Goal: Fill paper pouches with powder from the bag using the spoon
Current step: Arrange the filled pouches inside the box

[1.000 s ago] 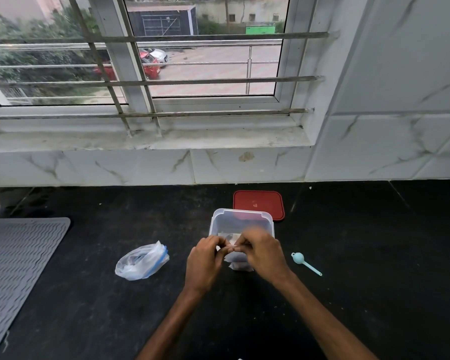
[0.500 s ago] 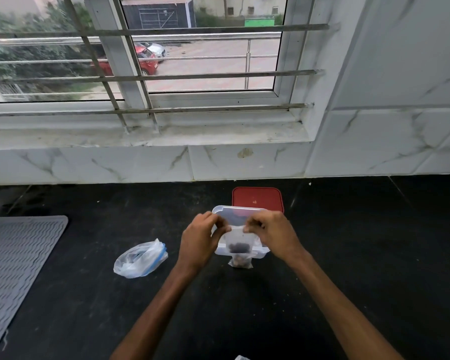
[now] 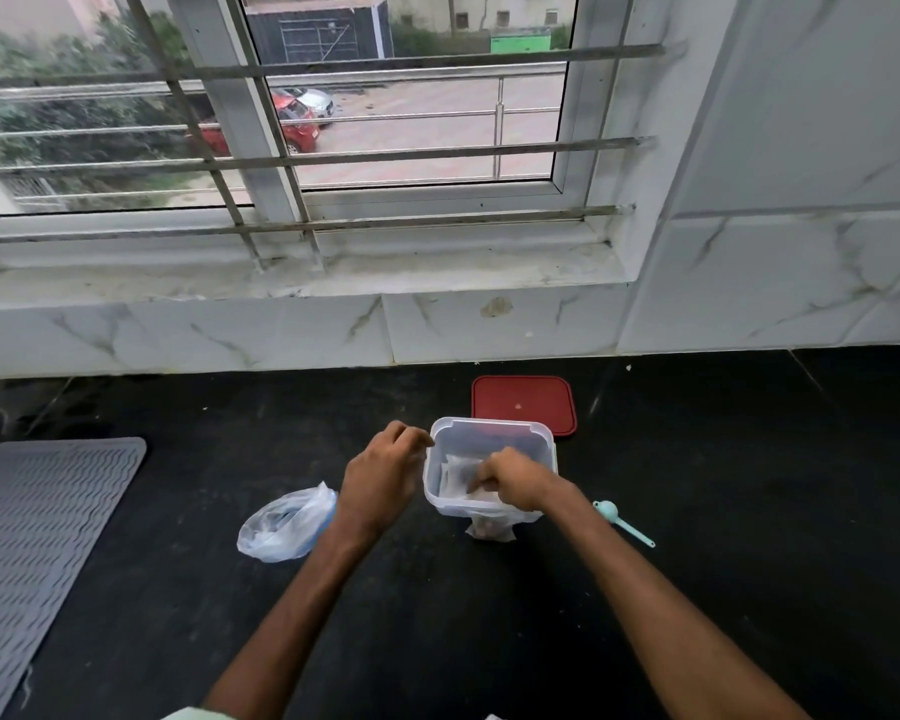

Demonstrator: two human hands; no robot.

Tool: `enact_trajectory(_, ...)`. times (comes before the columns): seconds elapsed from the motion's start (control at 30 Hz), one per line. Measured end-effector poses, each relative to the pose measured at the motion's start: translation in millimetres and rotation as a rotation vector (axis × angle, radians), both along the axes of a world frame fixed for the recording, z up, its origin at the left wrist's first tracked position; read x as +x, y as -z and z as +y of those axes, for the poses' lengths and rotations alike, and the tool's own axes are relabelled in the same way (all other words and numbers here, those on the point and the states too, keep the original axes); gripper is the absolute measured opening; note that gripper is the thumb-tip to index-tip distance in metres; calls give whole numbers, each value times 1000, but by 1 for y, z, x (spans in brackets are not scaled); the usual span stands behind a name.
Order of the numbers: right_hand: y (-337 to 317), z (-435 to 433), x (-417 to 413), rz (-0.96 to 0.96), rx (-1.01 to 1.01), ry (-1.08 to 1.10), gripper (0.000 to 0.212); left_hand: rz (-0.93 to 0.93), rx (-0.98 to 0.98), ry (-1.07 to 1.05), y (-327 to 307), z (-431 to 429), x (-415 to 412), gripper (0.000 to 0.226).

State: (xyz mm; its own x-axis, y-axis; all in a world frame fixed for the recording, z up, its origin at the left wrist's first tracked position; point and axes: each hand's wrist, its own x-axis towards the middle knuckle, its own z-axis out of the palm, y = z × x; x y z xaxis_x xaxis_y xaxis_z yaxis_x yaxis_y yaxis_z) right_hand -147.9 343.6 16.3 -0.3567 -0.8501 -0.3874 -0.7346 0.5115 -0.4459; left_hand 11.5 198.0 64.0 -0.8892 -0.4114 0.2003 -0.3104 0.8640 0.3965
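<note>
A clear plastic box (image 3: 489, 426) stands on the black counter with white paper pouches (image 3: 455, 478) inside. My right hand (image 3: 513, 483) reaches down into the box, and its fingers pinch one of those pouches. My left hand (image 3: 385, 470) hovers just left of the box's rim, its fingers loosely curled around nothing. A filled pouch (image 3: 489, 531) with brown powder leans against the box's near wall. The crumpled plastic bag (image 3: 281, 522) of powder lies to the left of my left wrist. The pale blue spoon (image 3: 622, 522) lies on the counter, right of my right forearm.
A red lid (image 3: 523, 405) lies flat behind the box, near the marble wall. A grey ribbed mat (image 3: 37, 537) covers the counter's left end. The barred window and its sill rise behind the counter.
Both hands have let go of the filled pouch, which now stands against the box. My right hand has dropped into the box; my left has drawn back to the left.
</note>
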Motion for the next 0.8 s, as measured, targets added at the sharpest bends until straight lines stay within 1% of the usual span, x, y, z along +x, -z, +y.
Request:
enact_trajectory(0.07,-6,-4,-7,-51,90,-56,38,-28,27,15,5,10,6,19)
enact_trajectory(0.13,-9,-6,-12,-76,88,-49,45,-61,66,61,12,21,10,17)
enact_trajectory(0.2,-13,-4,-13,-51,-16,37,47,-113,98,108,20,30,14,17)
enact_trajectory(0.27,-20,5,-9,0,-183,146,34,-161,96,146,31,39,15,22)
enact_trajectory(0.33,-28,18,0,0,-354,219,22,-204,80,177,41,47,14,28)
enact_trajectory(0.43,-36,45,18,-19,-499,255,16,-227,49,198,52,58,10,37)
enact_trajectory(0.53,-33,65,35,12,-455,262,16,-213,-2,177,59,66,6,29)
enact_trajectory(0.63,-27,77,48,135,-376,248,26,-190,-9,165,61,69,4,20)
enact_trajectory(0.73,-16,79,59,225,-278,147,42,-198,-33,198,61,71,5,19)
enact_trajectory(0.8,-6,78,63,313,-203,66,45,-215,-40,216,60,71,7,19)
